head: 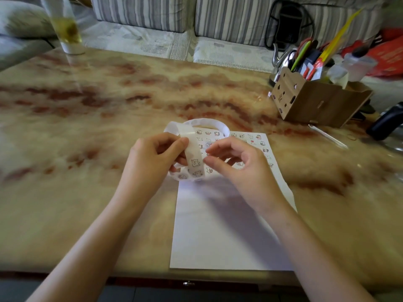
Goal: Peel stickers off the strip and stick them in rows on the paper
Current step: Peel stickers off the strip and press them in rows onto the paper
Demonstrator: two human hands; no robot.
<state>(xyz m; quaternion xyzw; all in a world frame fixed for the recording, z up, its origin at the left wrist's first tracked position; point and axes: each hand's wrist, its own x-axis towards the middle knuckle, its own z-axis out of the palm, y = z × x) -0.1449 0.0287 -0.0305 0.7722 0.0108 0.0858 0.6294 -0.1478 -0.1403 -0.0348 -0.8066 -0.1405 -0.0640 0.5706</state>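
A white sheet of paper (pixel 218 232) lies on the marble table, its far part covered with rows of small cartoon stickers (pixel 253 140). A curling white sticker strip (pixel 193 149) loops above the paper's far left corner. My left hand (pixel 152 158) grips the strip between thumb and fingers. My right hand (pixel 237 162) hovers just right of the strip with curled fingers, its thumb and forefinger at the strip's edge beside a sticker (pixel 195 163). Whether they pinch a sticker is hidden.
A cardboard organiser (pixel 309 101) full of pens and scissors stands at the back right, with a dark object (pixel 386 120) beside it. A tall glass (pixel 65 29) stands at the back left. A striped sofa (pixel 141 12) runs behind the table.
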